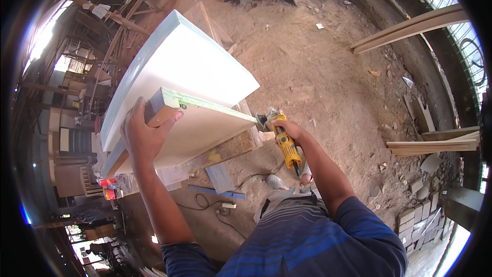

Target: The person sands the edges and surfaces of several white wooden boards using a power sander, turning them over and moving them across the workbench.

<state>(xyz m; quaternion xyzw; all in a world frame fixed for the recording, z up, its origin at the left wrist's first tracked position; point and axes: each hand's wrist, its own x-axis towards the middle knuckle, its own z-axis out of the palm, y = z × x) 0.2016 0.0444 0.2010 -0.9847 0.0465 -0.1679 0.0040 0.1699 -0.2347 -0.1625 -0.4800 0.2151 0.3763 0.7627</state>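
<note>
My left hand (148,130) grips the near top corner of an upright pale panel (203,123), thumb on its face and fingers over its edge. That panel has a light green edge and a bare wood patch near my fingers. Behind it stands a larger white panel (192,61) with a pale blue edge. My right hand (288,129) is closed around a yellow angle grinder (286,144), its cord hanging from the rear. The grinder's disc end is at the right end of the green edge; whether it touches cannot be told.
Wooden boards (230,146) lie under the panels. A cord with a white socket block (229,206) runs over the floor near my feet, beside a blue strip (238,195). Red containers (108,188) stand at left. Long timbers (411,29) and paving blocks (419,215) are at right.
</note>
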